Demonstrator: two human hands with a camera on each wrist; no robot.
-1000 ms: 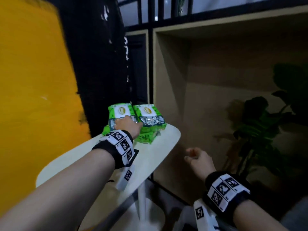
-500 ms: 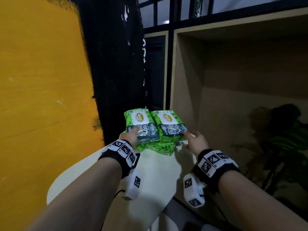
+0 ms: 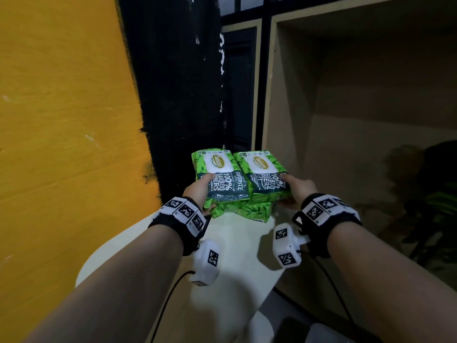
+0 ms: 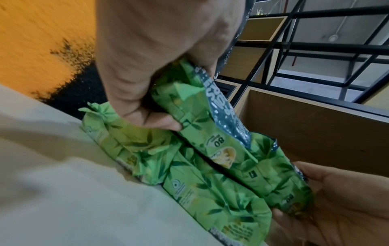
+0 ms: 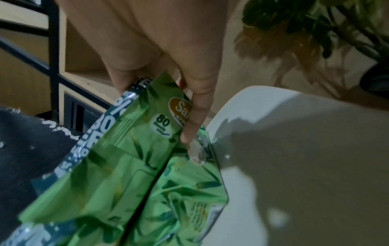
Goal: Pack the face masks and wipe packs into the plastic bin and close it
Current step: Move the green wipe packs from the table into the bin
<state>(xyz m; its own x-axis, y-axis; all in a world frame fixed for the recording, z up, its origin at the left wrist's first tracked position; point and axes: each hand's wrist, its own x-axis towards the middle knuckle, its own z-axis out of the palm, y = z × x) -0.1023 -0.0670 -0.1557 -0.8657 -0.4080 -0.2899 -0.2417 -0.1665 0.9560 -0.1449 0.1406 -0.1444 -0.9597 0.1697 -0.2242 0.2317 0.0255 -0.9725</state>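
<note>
In the head view, two green wipe packs lie side by side at the centre of the frame, on top of more green packs at the far end of a white desk [image 3: 237,256]. The left hand [image 3: 197,191] grips the near end of the left wipe pack [image 3: 220,174], and the right hand [image 3: 300,191] grips the near end of the right wipe pack [image 3: 264,175]. A yellow wall [image 3: 61,120] fills the left of the frame; a wooden shelf unit [image 3: 346,95] stands at upper right. In the left wrist view, the left hand [image 4: 151,58] at top centre has its fingers [image 4: 166,124] curled round the edge of the upper pack, with the right hand [image 4: 341,203] at lower right. In the right wrist view, the right hand's fingers [image 5: 197,106] at centre pinch the pack's green edge, with a dark plant [image 5: 326,25] at upper right.
</note>
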